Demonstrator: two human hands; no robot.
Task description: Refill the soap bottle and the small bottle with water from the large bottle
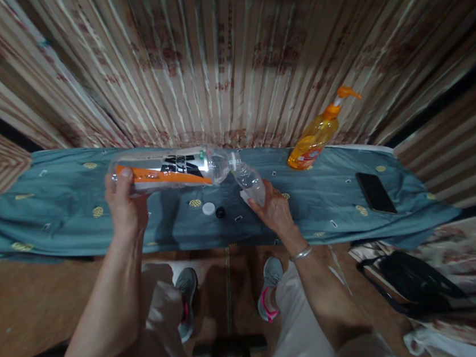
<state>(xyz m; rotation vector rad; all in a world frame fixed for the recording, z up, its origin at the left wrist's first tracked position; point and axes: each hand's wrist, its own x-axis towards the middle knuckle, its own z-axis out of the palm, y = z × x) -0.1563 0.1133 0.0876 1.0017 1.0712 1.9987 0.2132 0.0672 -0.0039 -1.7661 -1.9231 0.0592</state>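
Observation:
My left hand [126, 203] grips a large clear plastic bottle [165, 169] with an orange and black label, held on its side above the table. Its mouth points right and meets the mouth of a small clear bottle [250, 181], which my right hand [273, 208] holds tilted toward it. Both bottles are uncapped. A white cap [208, 208] and a black cap [220, 212] lie on the blue-grey cloth [67, 205] just below the bottles, between my hands.
An orange pump bottle of liquid soap [315, 138] stands at the back right of the cloth-covered table. A black phone [375, 192] lies flat to its right. A black bag [415, 282] sits on the floor at right. Striped curtain hangs behind.

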